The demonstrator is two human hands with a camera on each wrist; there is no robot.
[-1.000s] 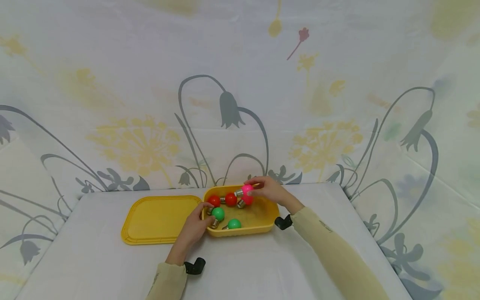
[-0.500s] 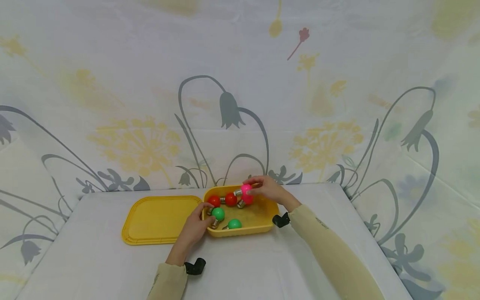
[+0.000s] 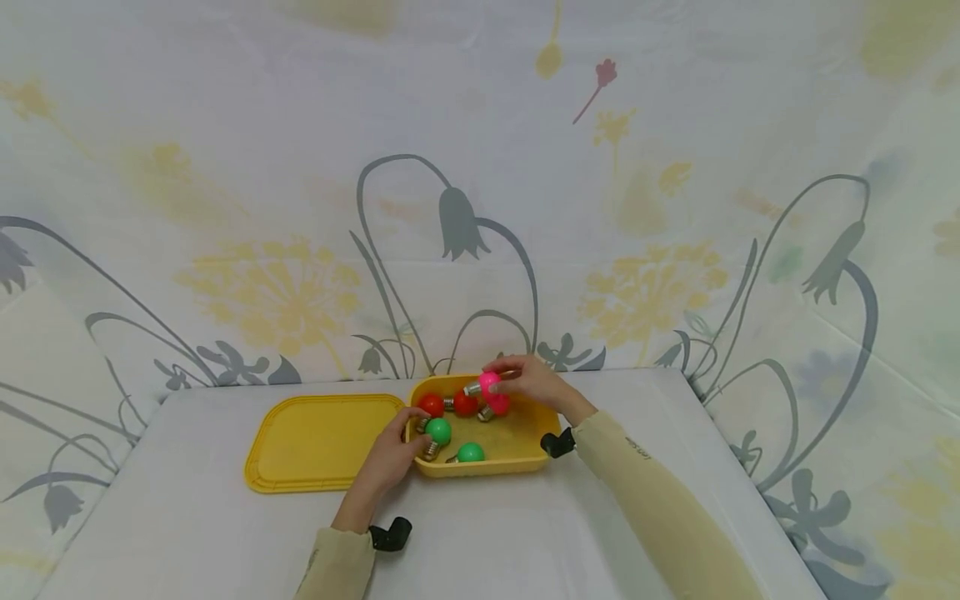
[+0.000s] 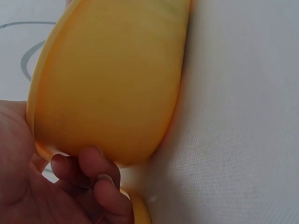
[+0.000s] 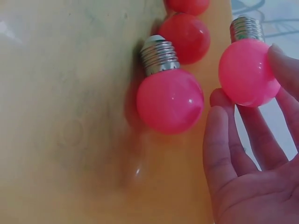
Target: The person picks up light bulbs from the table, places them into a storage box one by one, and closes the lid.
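My right hand pinches a pink light bulb between thumb and fingers, its metal screw base pointing up in the right wrist view. It hangs over the back of a yellow plastic box. Just below it a second pink bulb lies inside, close to a red bulb. Another red bulb lies at the back left, with a green bulb in front of it. A further green bulb is near the front wall. My left hand grips the box's left end, fingers curled against its outer wall.
Left of the box a flat yellow lid lies on the white-covered table. A flower-patterned cloth rises behind the table's back edge and at both sides.
My right hand has shifted slightly left with the pink bulb. My left hand stays on the box; the other bulbs keep their places.
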